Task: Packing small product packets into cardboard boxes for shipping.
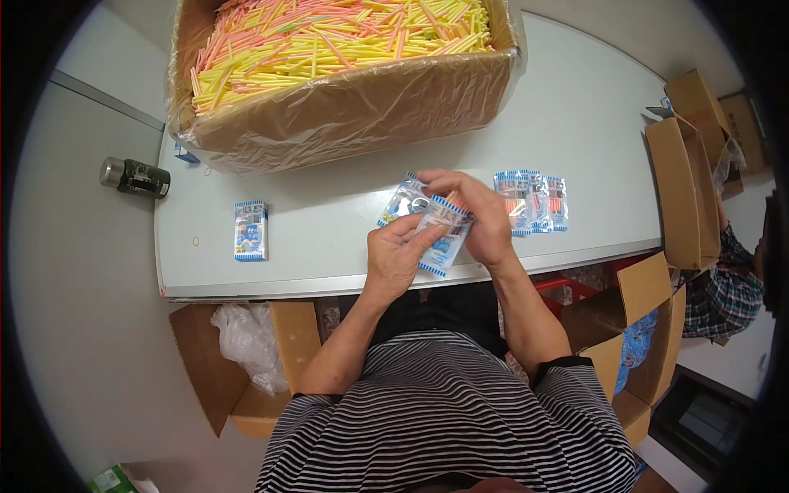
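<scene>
My left hand point(393, 253) pinches a small clear plastic packet point(445, 240) with blue-and-white print, tilted above the table's front edge. Curled round the packet's upper end is my right hand point(486, 220). Ends of a few thin pink sticks point(454, 200) show at the packet's mouth, under the right fingers; how far in they reach is hidden. Just behind the left hand, another packet point(404, 202) lies on the table. To the right, overlapping filled packets point(514, 202) lie with pink sticks showing through. A neat stack of blue-and-white packets point(251, 232) sits on the left.
A large plastic-lined carton point(353, 111) of yellow and pink sticks point(329, 49) fills the far side of the white table point(329, 201). A dark flask point(136, 177) stands left. Open cartons point(296, 345) flank me below the table edge. A person in a plaid sleeve point(723, 300) is at far right.
</scene>
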A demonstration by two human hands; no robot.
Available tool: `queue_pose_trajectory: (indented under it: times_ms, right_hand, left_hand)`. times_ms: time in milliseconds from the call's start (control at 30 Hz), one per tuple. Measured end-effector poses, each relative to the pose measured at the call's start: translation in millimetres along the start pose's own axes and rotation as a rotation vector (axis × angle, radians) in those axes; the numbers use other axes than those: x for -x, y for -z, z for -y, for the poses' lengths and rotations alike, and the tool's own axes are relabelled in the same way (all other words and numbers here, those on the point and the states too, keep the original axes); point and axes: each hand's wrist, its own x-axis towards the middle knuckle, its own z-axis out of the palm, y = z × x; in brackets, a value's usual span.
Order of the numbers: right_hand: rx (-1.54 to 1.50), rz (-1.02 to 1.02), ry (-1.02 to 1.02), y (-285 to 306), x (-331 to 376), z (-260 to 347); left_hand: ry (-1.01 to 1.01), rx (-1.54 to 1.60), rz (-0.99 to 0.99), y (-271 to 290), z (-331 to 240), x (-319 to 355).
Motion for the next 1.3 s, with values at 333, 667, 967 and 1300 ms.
queue_pose_trajectory:
  times_ms: [333, 667, 967, 1300]
  right_hand:
    - [0.295, 0.008, -0.172, -2, 31, 7]
    - [1.174, -0.255, -0.292, 73, 4, 49]
    - [1.453, -0.488, 0.13, 67, 7, 62]
    - [1.313, 0.276, 0.679, -100, -168, 143]
  left_hand:
    - [-0.108, 0.233, -0.084, -2, 13, 1]
    - [-0.422, -1.324, -0.431, 27, -5, -27]
    - [-0.151, -1.148, -0.298, 31, -5, -42]
    - [-0.42, -1.031, -0.3, 48, -2, -29]
